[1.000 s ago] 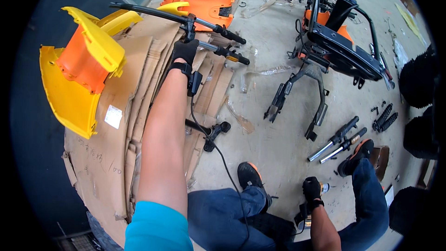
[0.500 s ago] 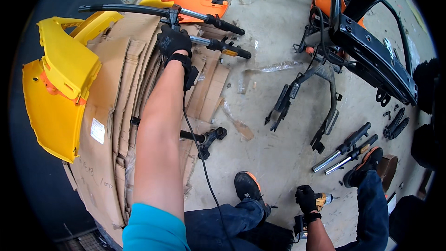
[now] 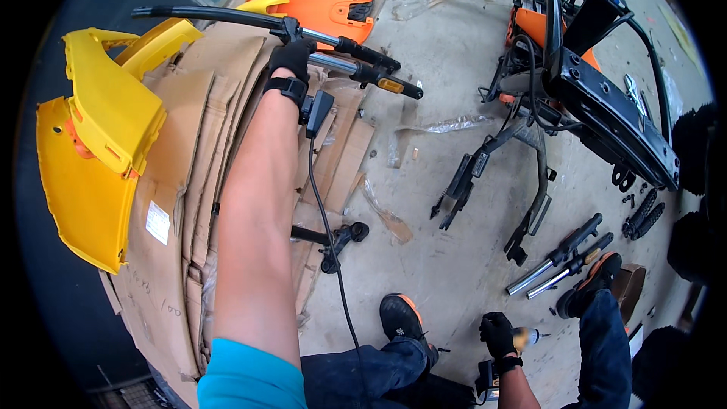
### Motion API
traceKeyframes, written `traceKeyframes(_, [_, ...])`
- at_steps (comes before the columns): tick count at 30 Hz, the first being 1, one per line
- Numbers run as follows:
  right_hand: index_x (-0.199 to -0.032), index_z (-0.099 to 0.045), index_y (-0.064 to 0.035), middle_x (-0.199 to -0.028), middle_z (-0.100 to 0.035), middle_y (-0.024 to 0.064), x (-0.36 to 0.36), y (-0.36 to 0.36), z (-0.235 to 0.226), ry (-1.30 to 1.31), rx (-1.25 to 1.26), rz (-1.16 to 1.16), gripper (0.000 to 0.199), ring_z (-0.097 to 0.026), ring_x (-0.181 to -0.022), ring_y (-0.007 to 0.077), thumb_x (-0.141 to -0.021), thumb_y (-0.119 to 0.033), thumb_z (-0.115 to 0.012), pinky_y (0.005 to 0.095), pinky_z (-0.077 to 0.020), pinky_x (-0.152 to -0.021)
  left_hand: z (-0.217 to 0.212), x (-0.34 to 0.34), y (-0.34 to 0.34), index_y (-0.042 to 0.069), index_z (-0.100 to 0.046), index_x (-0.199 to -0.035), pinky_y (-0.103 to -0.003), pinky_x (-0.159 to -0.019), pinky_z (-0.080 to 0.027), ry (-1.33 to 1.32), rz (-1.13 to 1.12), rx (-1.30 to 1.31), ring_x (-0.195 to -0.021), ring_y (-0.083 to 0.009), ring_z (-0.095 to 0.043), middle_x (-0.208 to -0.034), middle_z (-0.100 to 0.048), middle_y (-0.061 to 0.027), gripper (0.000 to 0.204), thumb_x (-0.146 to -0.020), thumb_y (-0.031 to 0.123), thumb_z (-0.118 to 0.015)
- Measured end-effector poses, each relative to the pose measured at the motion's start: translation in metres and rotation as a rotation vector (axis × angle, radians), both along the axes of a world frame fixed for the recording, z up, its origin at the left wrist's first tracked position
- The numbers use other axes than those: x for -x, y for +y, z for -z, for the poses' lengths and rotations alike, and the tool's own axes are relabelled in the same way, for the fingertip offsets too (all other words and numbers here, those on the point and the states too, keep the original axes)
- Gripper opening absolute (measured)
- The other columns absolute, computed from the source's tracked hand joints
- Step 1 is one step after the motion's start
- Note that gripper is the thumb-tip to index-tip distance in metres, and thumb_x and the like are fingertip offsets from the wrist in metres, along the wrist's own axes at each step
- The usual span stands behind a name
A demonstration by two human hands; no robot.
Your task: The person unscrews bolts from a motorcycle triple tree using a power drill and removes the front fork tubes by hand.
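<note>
Head view: gloved left hand (image 3: 291,57) grips long black-and-chrome handlebar assembly (image 3: 303,30) lying crosswise; right hand (image 3: 498,333) holds small tool (image 3: 524,338).

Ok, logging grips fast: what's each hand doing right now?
Left hand: gloved, closed around the handlebar assembly above the cardboard.
Right hand: gloved, closed on a small tool; its kind cannot be told.

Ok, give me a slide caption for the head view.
Gloved left hand grips a handlebar over cardboard; right hand holds a small tool.
</note>
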State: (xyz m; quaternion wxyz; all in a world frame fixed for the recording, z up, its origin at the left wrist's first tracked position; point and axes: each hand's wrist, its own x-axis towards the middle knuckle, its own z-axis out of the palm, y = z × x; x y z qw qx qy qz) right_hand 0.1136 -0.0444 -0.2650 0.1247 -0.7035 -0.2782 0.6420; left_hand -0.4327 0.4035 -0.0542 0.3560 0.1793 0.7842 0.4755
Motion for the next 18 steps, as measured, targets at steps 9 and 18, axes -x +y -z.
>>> traceKeyframes(9, [-0.104,-0.058,-0.0041,-0.078,-0.063,0.008,0.007,0.013,-0.015,0.015,-0.036,-0.034,0.016,-0.061,-0.063,0.0144,-0.093,-0.015,-0.061,0.0277,-0.0516,-0.055,0.038,0.022,-0.023,0.003,-0.063,-0.09,-0.029,-0.057,-0.048,0.11,0.255,-0.438,-0.065,-0.0162,-0.061,-0.077,-0.064,-0.0062,0.017,-0.074,0.002,-0.071])
traceKeyframes(18, [-0.107,-0.059,-0.004,-0.078,-0.063,0.0067,0.024,0.033,-0.033,0.006,-0.164,-0.049,0.017,-0.06,-0.062,0.0126,-0.094,-0.015,-0.059,0.0263,-0.0504,-0.056,0.005,0.025,-0.061,0.003,-0.063,-0.09,-0.028,-0.063,-0.047,1.131,0.813,-0.501,-0.069,-0.0169,-0.059,-0.078,-0.063,-0.0057,0.018,-0.073,-0.002,-0.068])
